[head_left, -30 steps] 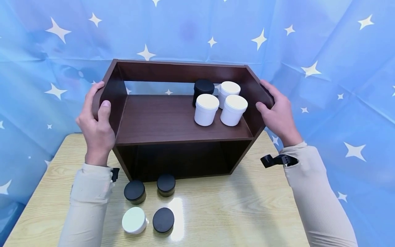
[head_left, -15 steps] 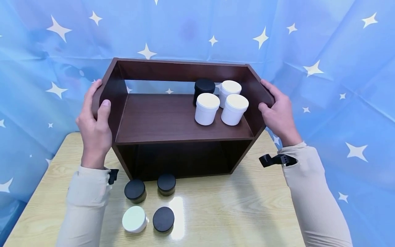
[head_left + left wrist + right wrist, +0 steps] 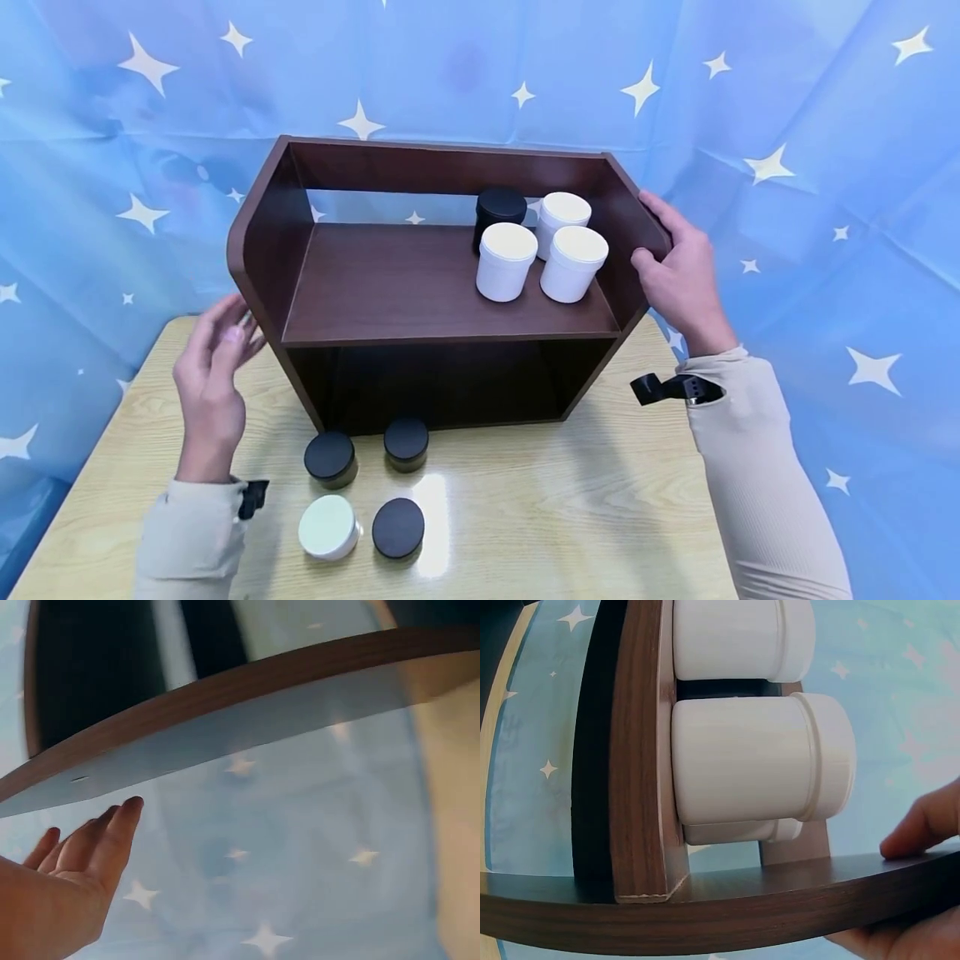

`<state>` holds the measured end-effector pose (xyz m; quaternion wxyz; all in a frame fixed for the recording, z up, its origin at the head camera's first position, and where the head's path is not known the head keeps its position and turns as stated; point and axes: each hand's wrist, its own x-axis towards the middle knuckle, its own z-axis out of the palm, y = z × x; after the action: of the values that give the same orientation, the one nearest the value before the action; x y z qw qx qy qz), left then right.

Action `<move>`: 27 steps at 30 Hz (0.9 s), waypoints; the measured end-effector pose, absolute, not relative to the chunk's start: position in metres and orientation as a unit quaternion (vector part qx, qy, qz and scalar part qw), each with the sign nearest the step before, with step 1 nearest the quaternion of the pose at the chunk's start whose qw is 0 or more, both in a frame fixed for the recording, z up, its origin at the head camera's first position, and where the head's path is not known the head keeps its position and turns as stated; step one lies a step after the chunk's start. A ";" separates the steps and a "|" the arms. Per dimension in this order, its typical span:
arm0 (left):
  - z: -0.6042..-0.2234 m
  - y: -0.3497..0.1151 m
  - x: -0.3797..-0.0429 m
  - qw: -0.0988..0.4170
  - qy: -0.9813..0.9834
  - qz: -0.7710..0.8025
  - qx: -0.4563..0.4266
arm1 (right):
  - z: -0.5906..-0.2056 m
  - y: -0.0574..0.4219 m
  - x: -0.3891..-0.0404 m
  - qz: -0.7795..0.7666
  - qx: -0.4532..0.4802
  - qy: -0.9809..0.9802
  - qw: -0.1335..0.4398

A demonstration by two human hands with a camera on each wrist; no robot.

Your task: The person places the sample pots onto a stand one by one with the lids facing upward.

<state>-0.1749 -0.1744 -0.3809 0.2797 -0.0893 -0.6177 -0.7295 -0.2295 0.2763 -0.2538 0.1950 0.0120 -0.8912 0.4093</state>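
A dark brown two-level wooden shelf (image 3: 442,283) stands on the table. On its upper board, toward the right, are a black lidded jar (image 3: 500,208) and three white lidded jars (image 3: 504,265). My right hand (image 3: 682,279) grips the shelf's right side panel, thumb on the inner face and fingers outside; the right wrist view shows the thumb (image 3: 922,825) on that panel. Off the left panel, my left hand (image 3: 212,383) is lower down beside its outer face, fingers loosely spread and holding nothing. In the left wrist view its fingers (image 3: 112,836) are apart from the panel.
In front of the shelf on the wooden table (image 3: 540,517) stand several short jars: a black one (image 3: 330,458) at the left, another (image 3: 406,443) beside it, a white one (image 3: 327,527) and a black one (image 3: 397,528) nearer me. A blue star-patterned cloth (image 3: 450,67) hangs behind.
My left hand has let go of the shelf's left panel and moved down along its outer side. The right hand keeps its grip, and the jars stay in place.
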 end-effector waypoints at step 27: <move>-0.513 -0.184 -0.117 0.162 -0.757 -0.625 -0.101 | -0.257 0.276 -0.232 0.425 0.011 -0.881 0.209</move>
<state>-0.1169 -0.1844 -0.5128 0.1618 -0.1011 -0.7566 -0.6255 -0.2319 0.2756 -0.2574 0.2085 0.0113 -0.8810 0.4246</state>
